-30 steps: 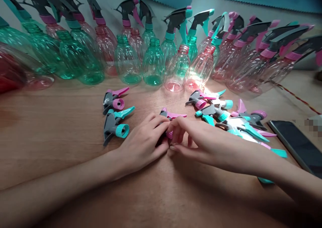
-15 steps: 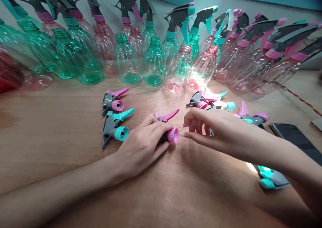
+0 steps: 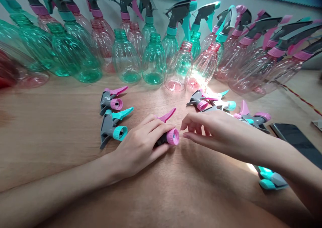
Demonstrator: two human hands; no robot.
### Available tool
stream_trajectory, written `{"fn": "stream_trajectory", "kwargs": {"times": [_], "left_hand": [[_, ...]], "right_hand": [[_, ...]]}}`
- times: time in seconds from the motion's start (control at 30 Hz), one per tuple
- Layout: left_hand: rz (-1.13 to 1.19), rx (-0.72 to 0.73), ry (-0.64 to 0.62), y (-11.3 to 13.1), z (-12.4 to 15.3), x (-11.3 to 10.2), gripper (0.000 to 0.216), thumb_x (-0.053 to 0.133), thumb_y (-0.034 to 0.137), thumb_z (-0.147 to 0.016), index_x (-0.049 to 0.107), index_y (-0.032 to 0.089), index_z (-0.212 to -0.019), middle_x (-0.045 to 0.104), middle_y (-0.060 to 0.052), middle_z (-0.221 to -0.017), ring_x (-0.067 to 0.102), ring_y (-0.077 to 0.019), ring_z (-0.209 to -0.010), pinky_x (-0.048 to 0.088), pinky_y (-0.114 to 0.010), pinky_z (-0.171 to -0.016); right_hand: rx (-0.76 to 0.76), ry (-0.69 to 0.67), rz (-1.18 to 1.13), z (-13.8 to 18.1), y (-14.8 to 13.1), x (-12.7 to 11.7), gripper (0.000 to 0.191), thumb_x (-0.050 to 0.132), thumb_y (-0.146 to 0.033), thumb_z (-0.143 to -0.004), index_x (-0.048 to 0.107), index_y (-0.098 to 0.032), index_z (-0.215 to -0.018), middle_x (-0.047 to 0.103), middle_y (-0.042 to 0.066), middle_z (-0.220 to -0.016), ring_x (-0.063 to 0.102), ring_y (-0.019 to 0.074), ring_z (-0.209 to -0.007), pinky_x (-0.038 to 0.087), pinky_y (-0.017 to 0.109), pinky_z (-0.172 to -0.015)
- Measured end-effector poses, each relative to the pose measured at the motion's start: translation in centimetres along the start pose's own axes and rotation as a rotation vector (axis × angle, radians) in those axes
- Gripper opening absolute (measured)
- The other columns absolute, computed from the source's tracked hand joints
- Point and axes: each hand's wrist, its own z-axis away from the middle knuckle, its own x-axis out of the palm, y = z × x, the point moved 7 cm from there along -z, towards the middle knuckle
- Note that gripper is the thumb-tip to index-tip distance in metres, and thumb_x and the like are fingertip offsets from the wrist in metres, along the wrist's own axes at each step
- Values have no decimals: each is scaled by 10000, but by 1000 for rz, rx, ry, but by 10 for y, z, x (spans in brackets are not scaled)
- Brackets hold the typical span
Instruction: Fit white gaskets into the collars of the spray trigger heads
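Observation:
My left hand point(image 3: 142, 144) lies on the wooden table point(image 3: 50, 147) with its fingers wrapped over a grey spray head point(image 3: 169, 130) that has a pink collar and pink trigger. My right hand point(image 3: 211, 130) hovers just right of that pink collar, fingers loosely curled and apart, holding nothing. Two loose spray heads lie left of my left hand, a pink-collared one point(image 3: 110, 100) and a teal-collared one point(image 3: 113, 127). A heap of loose spray heads point(image 3: 221, 105) sits behind my right hand.
Rows of clear teal bottles point(image 3: 153, 62) and pink bottles point(image 3: 179, 70) stand along the back, some capped with spray heads, several uncapped. A dark phone point(image 3: 297, 140) lies at the right. Another teal spray head point(image 3: 271, 179) lies under my right forearm.
My right hand let go of the pink-collared spray head and drew back to the right. My left hand kept hold and turned the head so its collar points right.

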Motion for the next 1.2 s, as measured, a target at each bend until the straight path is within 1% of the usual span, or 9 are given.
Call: {"fn": "stream_trajectory", "kwargs": {"times": [0.07,0.17,0.33,0.53,0.67,0.77,0.9,1.07,1.2], "left_hand": [[5,5,6,0,0,-1,277,573,189,-877,539,138,-1147,615,-41,-1001,511,-177,-956,432,-311,-898],[1,-1,13,0,0,-2,266,584,192,-871,550,130,-1127,609,-39,-974,508,-175,-943,442,-298,-868],[2,-4,9,0,0,-2,275,577,207,-878,545,147,-1144,613,-44,-988,511,-184,-948,450,-317,-875],[11,-7,8,0,0,-2,264,565,204,-882,548,161,-1142,622,-44,-983,525,-185,-944,465,-326,-868],[4,-6,17,0,-1,-2,245,569,201,-880,560,155,-1121,620,-61,-1001,526,-186,-934,476,-322,-833],[14,4,27,1,-1,-3,244,589,200,-871,560,144,-1106,625,-61,-985,521,-185,-929,477,-315,-821],[53,27,28,1,-1,-3,220,576,201,-881,566,152,-1095,637,-47,-943,522,-181,-910,486,-314,-808],[58,52,21,2,1,-3,251,554,204,-897,561,170,-1145,637,-50,-933,529,-185,-905,490,-337,-825],[27,78,32,3,2,-3,259,559,179,-890,564,143,-1146,628,-53,-919,519,-174,-885,489,-308,-799]], "right_hand": [[-10,4,3,0,0,0,173,525,-388,-882,583,-232,-930,589,-25,-718,532,111,-628,344,215,-529],[-24,6,3,0,0,-1,165,526,-371,-884,589,-227,-936,591,-21,-720,535,112,-628,347,216,-534],[-32,7,-3,-1,0,0,130,532,-338,-882,588,-227,-922,584,-23,-716,526,112,-627,341,217,-534],[-43,31,-31,-2,-4,-1,185,528,-399,-879,576,-221,-879,576,-23,-693,515,112,-598,321,222,-517],[-62,56,-45,0,-11,-2,118,541,-330,-884,544,-215,-856,567,-31,-695,513,105,-616,319,217,-530],[-71,48,-77,0,-16,0,120,541,-322,-889,522,-212,-844,565,-38,-701,511,94,-616,324,209,-528],[-46,32,-140,-3,-18,4,114,553,-295,-873,487,-206,-843,567,-42,-699,512,88,-594,336,203,-512],[-18,76,-183,-3,-16,4,126,561,-264,-844,449,-207,-836,549,-41,-688,500,86,-572,344,197,-498],[28,24,-269,-4,-15,10,159,556,-284,-830,419,-211,-797,541,-35,-705,499,83,-576,353,194,-490]]}}
